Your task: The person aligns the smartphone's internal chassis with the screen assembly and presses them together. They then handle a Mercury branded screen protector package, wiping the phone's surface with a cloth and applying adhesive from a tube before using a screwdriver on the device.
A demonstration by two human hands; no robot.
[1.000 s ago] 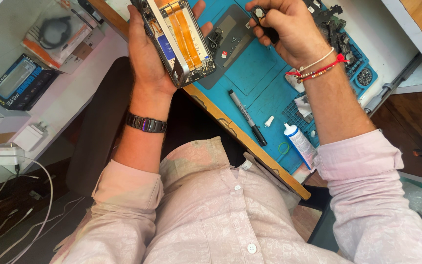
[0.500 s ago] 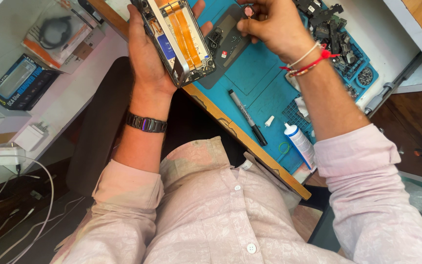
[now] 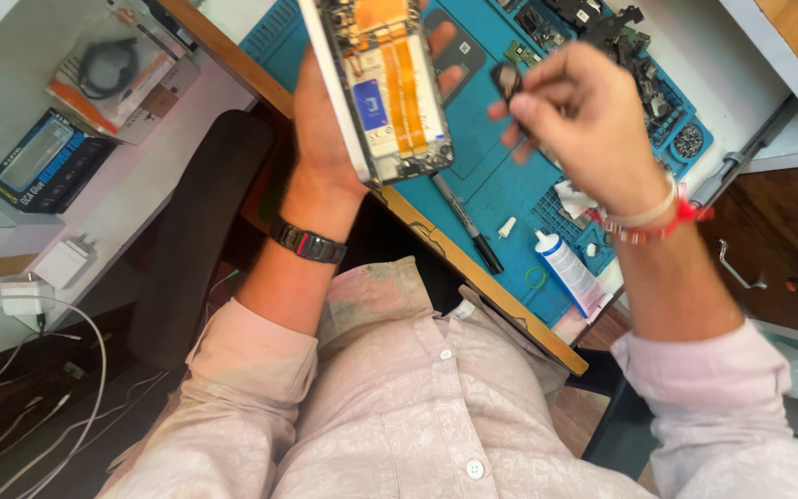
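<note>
Up near the left hand, the opened phone sits gripped around its edge, back cover off, orange flex cables and board facing up, tilted over the desk edge. What's changed: right hand has lifted off the blue repair mat and swung in closer to the phone, now hovering just right of it, fingers pinched on a small dark part; blurred, can't tell exactly what it is. Half a second ago that hand was further up over the mat. Reads like a piece picked up and brought toward the phone.

Below the right hand: black pen, white glue tube, small white cap, all lying on the mat. Loose phone parts sit beyond its knuckles. Nothing lies between the pinched part and the phone. Left of the left wrist: white charger and boxed accessories.
</note>
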